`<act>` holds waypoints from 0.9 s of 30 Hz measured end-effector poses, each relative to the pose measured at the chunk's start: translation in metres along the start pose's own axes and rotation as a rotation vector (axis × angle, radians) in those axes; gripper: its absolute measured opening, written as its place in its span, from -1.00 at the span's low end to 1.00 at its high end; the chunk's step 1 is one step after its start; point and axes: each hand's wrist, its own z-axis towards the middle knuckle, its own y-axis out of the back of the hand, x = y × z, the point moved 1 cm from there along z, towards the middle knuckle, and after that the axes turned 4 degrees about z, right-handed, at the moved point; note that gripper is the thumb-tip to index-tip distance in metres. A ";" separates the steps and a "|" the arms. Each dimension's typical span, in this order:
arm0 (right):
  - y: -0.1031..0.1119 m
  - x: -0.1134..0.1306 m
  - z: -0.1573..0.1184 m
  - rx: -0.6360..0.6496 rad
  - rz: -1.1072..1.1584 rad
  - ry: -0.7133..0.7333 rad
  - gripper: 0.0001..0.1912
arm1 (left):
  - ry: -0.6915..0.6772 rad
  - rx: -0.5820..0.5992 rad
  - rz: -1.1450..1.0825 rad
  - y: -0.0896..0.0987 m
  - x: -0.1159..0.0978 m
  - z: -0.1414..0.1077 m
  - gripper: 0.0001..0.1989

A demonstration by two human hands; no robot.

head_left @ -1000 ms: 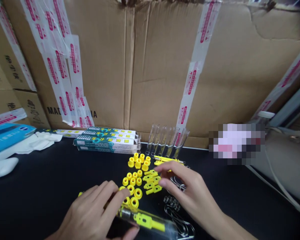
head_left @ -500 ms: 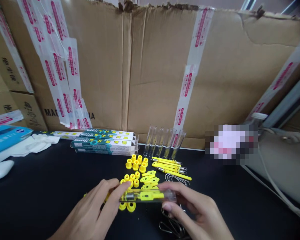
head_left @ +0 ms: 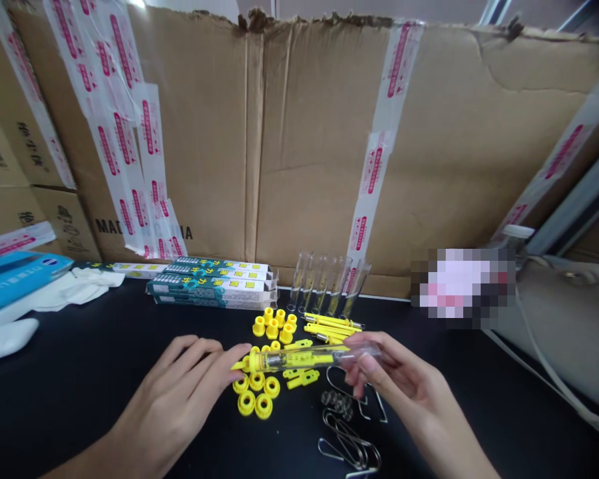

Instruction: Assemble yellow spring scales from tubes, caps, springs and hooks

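A clear tube spring scale (head_left: 299, 359) lies level across the middle of the view, with a yellow insert and a metal spring inside it. My right hand (head_left: 404, 382) grips the tube's right end between thumb and fingers. At the other end, my left hand (head_left: 182, 382) pinches the yellow tab that sticks out past a yellow collar (head_left: 254, 360). Below the tube sit yellow flanged rings (head_left: 263, 406). Flat yellow clips (head_left: 302, 379) lie partly hidden behind it. Bent wire hooks (head_left: 352, 446) and small springs (head_left: 337, 404) rest under my right hand.
Several clear tubes (head_left: 324, 283) stand upright before a cardboard wall (head_left: 319, 146). Yellow rods with springs (head_left: 332, 326) and yellow caps (head_left: 272, 327) lie nearer. Green-white boxes (head_left: 209, 293) are stacked left of them. White tissue (head_left: 74, 291) and a blue packet (head_left: 20, 279) lie far left.
The spring scale has risen slightly and shifted right. Its left end, with the collar and tab, now shows, as my left hand has moved left to the tip. More hooks and springs are uncovered.
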 end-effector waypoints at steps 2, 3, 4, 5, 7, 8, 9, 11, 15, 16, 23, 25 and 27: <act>0.002 0.003 0.002 0.010 0.051 -0.027 -0.72 | -0.002 -0.049 0.000 0.001 0.001 0.004 -0.76; 0.002 0.004 0.003 0.011 0.081 -0.047 -0.73 | 0.017 -0.066 -0.026 0.001 0.003 0.006 -0.78; 0.003 0.005 0.004 0.010 0.107 -0.069 -0.73 | 0.058 -0.068 -0.072 0.001 0.004 0.007 -0.78; 0.004 0.006 0.004 0.003 0.129 -0.090 -0.73 | 0.121 -0.053 -0.133 0.001 0.005 0.008 -0.77; 0.004 0.006 0.005 -0.005 0.157 -0.117 -0.71 | 0.288 0.010 -0.255 -0.002 0.007 0.006 -0.75; 0.004 0.006 0.005 -0.005 0.164 -0.124 -0.71 | 0.370 0.049 -0.300 -0.005 0.007 0.004 -0.75; 0.003 0.005 0.004 0.001 0.167 -0.130 -0.70 | 0.437 0.082 -0.335 -0.007 0.006 0.002 -0.76; 0.000 0.003 0.002 0.018 0.175 -0.142 -0.69 | 0.511 0.128 -0.394 -0.013 0.002 -0.004 -0.79; -0.007 -0.002 -0.004 0.075 0.191 -0.173 -0.67 | 0.562 0.146 -0.500 -0.019 -0.014 -0.012 -0.76; -0.009 -0.003 -0.005 0.096 0.187 -0.177 -0.67 | 0.580 0.138 -0.518 -0.019 -0.018 -0.013 -0.74; -0.024 -0.008 -0.016 0.270 0.286 -0.280 -0.57 | 0.722 0.015 -0.512 -0.012 -0.022 -0.012 -0.66; -0.030 -0.010 -0.022 0.344 0.247 -0.348 -0.50 | 0.756 -0.012 -0.547 -0.010 -0.020 -0.012 -0.67; -0.034 -0.011 -0.030 0.402 0.115 -0.371 -0.44 | 0.742 -0.027 -0.589 -0.006 -0.019 -0.012 -0.69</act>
